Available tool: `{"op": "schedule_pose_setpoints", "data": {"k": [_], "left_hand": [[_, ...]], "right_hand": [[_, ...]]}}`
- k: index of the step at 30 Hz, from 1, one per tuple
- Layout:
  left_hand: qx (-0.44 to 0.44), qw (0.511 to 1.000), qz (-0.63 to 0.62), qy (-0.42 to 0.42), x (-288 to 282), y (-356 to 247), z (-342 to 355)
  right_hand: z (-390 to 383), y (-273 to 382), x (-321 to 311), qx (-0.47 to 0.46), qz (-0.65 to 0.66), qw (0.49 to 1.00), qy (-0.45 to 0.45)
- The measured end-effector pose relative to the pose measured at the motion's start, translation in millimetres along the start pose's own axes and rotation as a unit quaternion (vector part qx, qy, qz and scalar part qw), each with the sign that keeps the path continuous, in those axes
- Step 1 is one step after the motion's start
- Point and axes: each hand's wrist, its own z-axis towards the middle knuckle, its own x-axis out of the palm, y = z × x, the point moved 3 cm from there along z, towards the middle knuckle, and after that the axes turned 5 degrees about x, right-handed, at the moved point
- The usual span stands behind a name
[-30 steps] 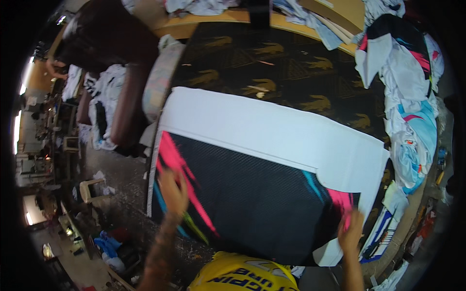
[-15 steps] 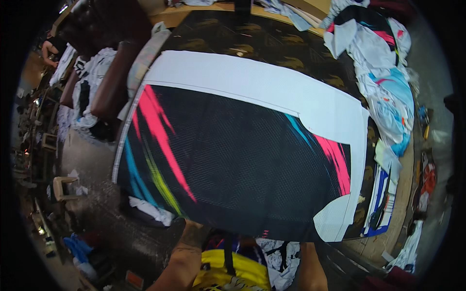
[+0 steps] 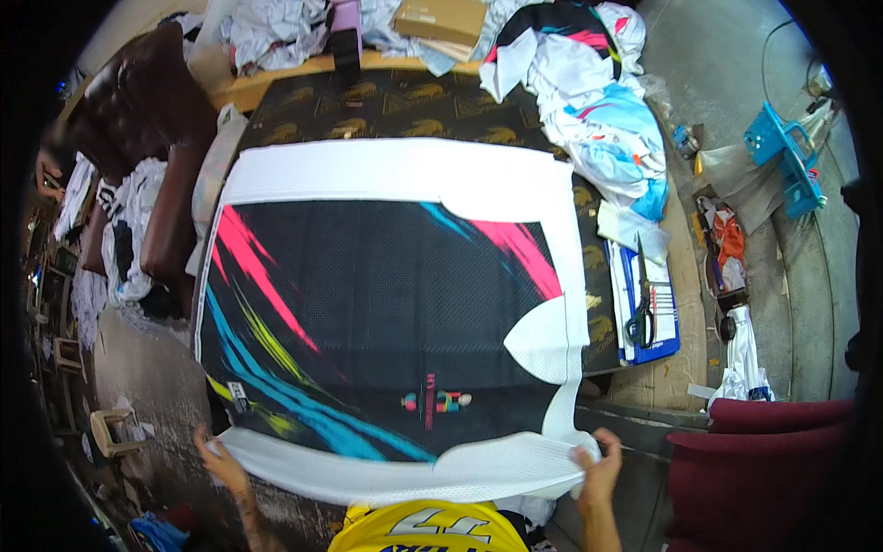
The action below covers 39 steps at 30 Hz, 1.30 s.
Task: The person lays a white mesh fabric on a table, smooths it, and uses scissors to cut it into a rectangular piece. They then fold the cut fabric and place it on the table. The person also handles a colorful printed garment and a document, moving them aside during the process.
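A large fabric panel (image 3: 359,294), black mesh with pink, cyan and lime streaks, a small logo and white margins, lies spread on a patterned dark board (image 3: 303,106). Its white lower margin is lifted and curved near me. My left hand (image 3: 223,460) pinches that margin at the lower-left corner. At the lower-right corner, my right hand (image 3: 596,465) grips the same margin with its thumb on top. Scissors (image 3: 640,308) rest on a blue-edged stack (image 3: 660,336) to the panel's right.
White and printed fabric piles (image 3: 602,138) line the board's right; a cardboard box (image 3: 440,20) sits behind. A brown armchair (image 3: 175,212) holds cloth at left, a stool (image 3: 115,432) below it. A blue basket (image 3: 782,152) and maroon cushion (image 3: 754,460) are right. Another person's arm (image 3: 51,175) shows far left.
My hands moved from the panel's sides, down out of sight under its near edge, to both lower corners. More of the panel now shows, with its logo and near white margin. My view has shifted.
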Motion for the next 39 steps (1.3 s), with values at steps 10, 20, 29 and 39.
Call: {"op": "schedule_pose_setpoints", "data": {"k": [10, 20, 29, 39], "left_hand": [[-0.061, 0.877, -0.341, 0.334, 139, -254, 394], [0.099, 0.984, -0.013, 0.147, 369, -294, 461], [0.068, 0.985, 0.034, 0.155, 414, -324, 490], [0.167, 0.963, -0.129, 0.169, 368, -397, 337]], "right_hand": [[138, 369, 113, -0.328, -0.322, 0.878, 0.136], [343, 312, 254, -0.298, -0.271, 0.914, 0.050], [424, 282, 330, -0.255, -0.380, 0.889, -0.016], [366, 270, 315, -0.412, -0.376, 0.830, 0.006]]}}
